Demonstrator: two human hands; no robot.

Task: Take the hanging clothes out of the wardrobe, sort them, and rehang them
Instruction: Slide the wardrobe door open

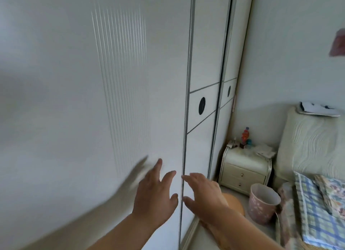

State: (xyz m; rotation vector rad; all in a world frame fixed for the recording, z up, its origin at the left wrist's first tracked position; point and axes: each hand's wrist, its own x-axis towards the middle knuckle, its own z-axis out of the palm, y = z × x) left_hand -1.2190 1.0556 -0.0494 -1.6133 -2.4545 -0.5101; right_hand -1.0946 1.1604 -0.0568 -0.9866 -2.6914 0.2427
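Head view: with left hand (155,195) and right hand (203,197) spread, empty, flanking wardrobe door (93,100) edge, press flat, slide evenly.

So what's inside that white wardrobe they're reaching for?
Nothing inside shows: the sliding doors are shut, hiding any clothes. Only their white fronts show, plus a metal edge strip, with the left hand and right hand open at that edge.

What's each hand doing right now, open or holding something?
Left hand: open, fingers spread, holding nothing, near the wardrobe door.
Right hand: open, fingers spread, holding nothing.
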